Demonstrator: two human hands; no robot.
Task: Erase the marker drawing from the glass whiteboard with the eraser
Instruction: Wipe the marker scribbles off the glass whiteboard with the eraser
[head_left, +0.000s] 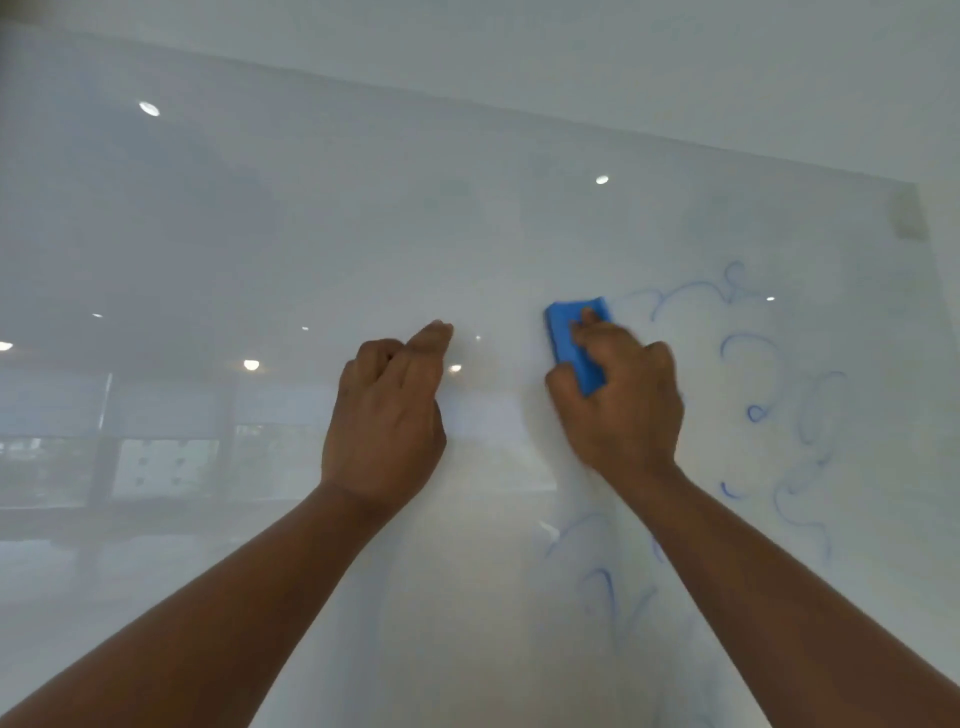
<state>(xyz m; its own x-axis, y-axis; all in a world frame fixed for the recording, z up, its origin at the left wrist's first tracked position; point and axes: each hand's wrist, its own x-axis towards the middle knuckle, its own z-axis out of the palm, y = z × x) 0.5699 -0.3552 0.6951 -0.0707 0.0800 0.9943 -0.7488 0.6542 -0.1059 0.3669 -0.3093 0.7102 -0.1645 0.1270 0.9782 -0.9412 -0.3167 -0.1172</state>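
A glass whiteboard (363, 234) fills most of the view. Blue marker curls (753, 343) cover its right part, faint and smeared in places, with more strokes low down near my right forearm. My right hand (623, 400) presses a blue eraser (574, 332) flat against the glass, just left of the drawing's upper curls. My left hand (387, 415) rests against the glass to the left of the eraser, its fingers curled with two fingertips touching the board and nothing held.
The board's top edge (519, 111) runs diagonally below a white wall. A grey mount (906, 213) sits at the board's top right corner. Ceiling lights and room furniture reflect in the left part of the glass.
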